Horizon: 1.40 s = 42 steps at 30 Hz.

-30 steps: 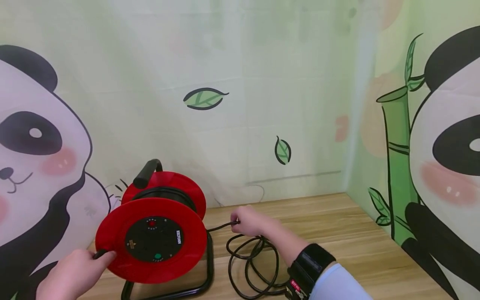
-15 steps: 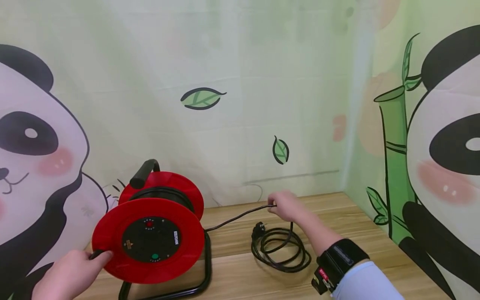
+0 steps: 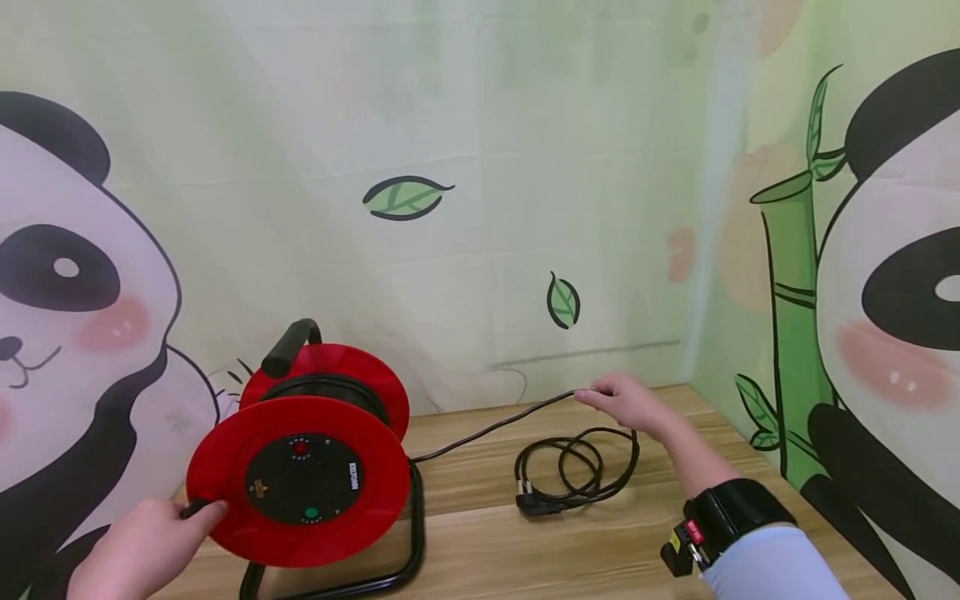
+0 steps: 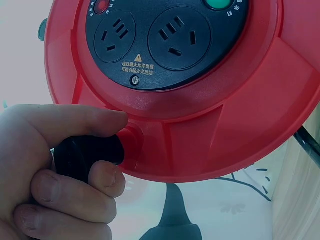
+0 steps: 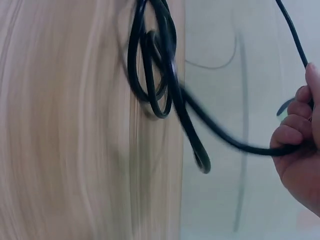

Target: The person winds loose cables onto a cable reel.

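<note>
On the left of the table stands a red cable reel (image 3: 217, 467) with a black socket panel (image 4: 165, 55) and black cable wound between its discs. My left hand (image 3: 142, 546) grips the small black crank knob (image 4: 90, 152) at the disc's lower left edge, thumb and fingers wrapped round it. To the right, my right hand (image 3: 626, 404) holds the black cable (image 3: 491, 431), which runs from the reel up to the fingers. From that hand the cable drops into loose loops (image 5: 165, 90), and its plug (image 3: 536, 503) lies on the wood beside them.
A black tubular frame (image 3: 417, 525) supports the reel, with a carrying handle (image 3: 291, 347) on top. The wooden table (image 3: 480, 550) meets a panda-printed backdrop (image 3: 480, 250) behind and at the right.
My right hand has moved right, away from the reel, and a longer stretch of cable spans between them. The loops and plug have shifted on the table. My left hand stays on the knob.
</note>
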Each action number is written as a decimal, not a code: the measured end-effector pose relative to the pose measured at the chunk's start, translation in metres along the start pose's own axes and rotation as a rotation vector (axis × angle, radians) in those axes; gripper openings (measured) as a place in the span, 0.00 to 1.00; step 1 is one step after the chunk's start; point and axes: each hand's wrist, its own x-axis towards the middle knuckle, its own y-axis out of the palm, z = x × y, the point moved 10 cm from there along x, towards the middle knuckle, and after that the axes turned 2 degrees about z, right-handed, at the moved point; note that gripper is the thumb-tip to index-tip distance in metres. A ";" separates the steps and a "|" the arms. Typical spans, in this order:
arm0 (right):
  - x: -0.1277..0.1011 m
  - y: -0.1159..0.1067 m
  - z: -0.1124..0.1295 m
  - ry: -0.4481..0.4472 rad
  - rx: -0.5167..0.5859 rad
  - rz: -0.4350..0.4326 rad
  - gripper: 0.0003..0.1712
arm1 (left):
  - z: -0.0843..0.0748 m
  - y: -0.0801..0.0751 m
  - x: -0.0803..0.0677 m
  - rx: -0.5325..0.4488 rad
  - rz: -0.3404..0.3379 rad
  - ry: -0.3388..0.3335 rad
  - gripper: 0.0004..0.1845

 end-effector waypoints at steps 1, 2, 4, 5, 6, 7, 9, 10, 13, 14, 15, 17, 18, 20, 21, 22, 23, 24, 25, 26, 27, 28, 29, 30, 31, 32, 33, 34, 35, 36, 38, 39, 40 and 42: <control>-0.001 -0.001 -0.001 -0.006 0.006 -0.001 0.27 | 0.000 0.000 0.000 0.003 0.002 0.003 0.28; -0.001 -0.002 -0.002 -0.011 0.011 -0.005 0.27 | 0.000 0.000 0.000 0.005 0.002 0.002 0.28; -0.001 -0.004 -0.003 -0.017 0.006 -0.016 0.26 | 0.000 0.000 -0.001 0.005 0.001 0.000 0.28; -0.001 -0.005 -0.003 -0.018 -0.004 -0.025 0.26 | 0.000 0.000 -0.001 0.004 0.000 -0.001 0.28; 0.000 -0.006 -0.003 -0.017 -0.015 -0.035 0.26 | 0.001 0.000 -0.001 0.004 0.000 -0.003 0.28; 0.000 -0.007 -0.003 -0.017 -0.020 -0.045 0.26 | 0.001 0.000 -0.001 0.002 -0.001 -0.004 0.28; 0.000 -0.007 -0.002 -0.020 -0.031 -0.059 0.26 | 0.002 0.000 0.000 -0.008 0.000 -0.011 0.28; 0.000 -0.006 -0.001 -0.025 -0.037 -0.065 0.26 | 0.003 0.001 0.000 -0.010 0.001 -0.013 0.29; -0.002 -0.006 0.001 -0.029 -0.043 -0.080 0.27 | 0.006 0.002 0.003 -0.016 0.002 -0.023 0.29; -0.002 -0.006 0.001 -0.030 -0.047 -0.083 0.27 | 0.007 0.002 0.004 -0.013 0.002 -0.025 0.29; -0.002 -0.006 0.002 -0.032 -0.051 -0.088 0.27 | 0.008 0.002 0.004 -0.009 0.001 -0.026 0.29; -0.003 -0.006 0.002 -0.031 -0.054 -0.094 0.28 | 0.009 0.001 0.005 0.000 -0.003 -0.029 0.30; -0.003 -0.006 0.002 -0.032 -0.053 -0.096 0.28 | 0.008 0.000 0.004 0.004 -0.004 -0.030 0.29; -0.004 -0.005 0.002 -0.026 -0.047 -0.096 0.28 | 0.008 0.000 0.005 0.008 -0.009 -0.029 0.29; -0.004 -0.004 0.002 -0.023 -0.041 -0.094 0.28 | 0.008 -0.001 0.005 0.009 -0.012 -0.029 0.29; -0.005 -0.003 0.002 -0.018 -0.035 -0.092 0.28 | 0.008 -0.001 0.005 0.008 -0.015 -0.029 0.29; -0.005 -0.003 0.002 -0.014 -0.027 -0.089 0.28 | 0.008 -0.002 0.005 0.005 -0.019 -0.028 0.29; -0.005 -0.002 0.002 -0.009 -0.022 -0.086 0.27 | 0.008 -0.002 0.006 0.003 -0.022 -0.025 0.28; -0.005 -0.001 0.002 -0.006 -0.016 -0.083 0.27 | 0.008 -0.003 0.006 0.001 -0.027 -0.024 0.28; -0.005 0.000 0.002 -0.002 -0.010 -0.079 0.27 | 0.007 -0.004 0.005 -0.001 -0.032 -0.024 0.28; -0.005 0.001 0.002 -0.003 -0.011 -0.077 0.27 | 0.006 -0.004 0.005 -0.003 -0.038 -0.024 0.28; -0.005 0.002 0.002 0.000 -0.010 -0.074 0.27 | 0.006 -0.005 0.004 -0.007 -0.043 -0.028 0.27; -0.005 0.003 0.003 -0.002 -0.009 -0.069 0.27 | 0.004 -0.006 0.003 -0.007 -0.049 -0.030 0.27; -0.004 0.005 0.003 -0.004 -0.012 -0.065 0.27 | 0.003 -0.007 0.002 -0.011 -0.053 -0.031 0.28; -0.004 0.006 0.003 -0.007 -0.014 -0.060 0.27 | 0.002 -0.008 0.001 -0.012 -0.057 -0.035 0.28; -0.004 0.007 0.004 -0.010 -0.015 -0.055 0.27 | 0.001 -0.009 0.000 -0.012 -0.061 -0.040 0.29; -0.005 0.008 0.005 -0.013 -0.018 -0.052 0.27 | 0.000 -0.010 -0.001 -0.015 -0.063 -0.042 0.29; -0.005 0.010 0.005 -0.011 -0.019 -0.049 0.27 | -0.001 -0.011 -0.002 -0.018 -0.064 -0.044 0.31; -0.005 0.011 0.007 -0.012 -0.021 -0.047 0.27 | -0.002 -0.011 -0.002 -0.022 -0.066 -0.044 0.32; -0.005 0.012 0.008 -0.014 -0.026 -0.045 0.27 | -0.003 -0.012 -0.003 -0.031 -0.069 -0.048 0.33; -0.006 0.015 0.011 -0.015 -0.028 -0.040 0.27 | -0.004 -0.014 -0.004 -0.044 -0.083 -0.055 0.34; -0.006 0.017 0.012 -0.014 -0.031 -0.038 0.27 | -0.005 -0.016 -0.005 -0.056 -0.095 -0.057 0.35; -0.005 0.018 0.013 -0.011 -0.034 -0.034 0.27 | -0.005 -0.017 -0.005 -0.065 -0.111 -0.060 0.35; -0.005 0.022 0.016 -0.019 -0.035 -0.025 0.27 | -0.007 -0.019 -0.007 -0.086 -0.144 -0.063 0.35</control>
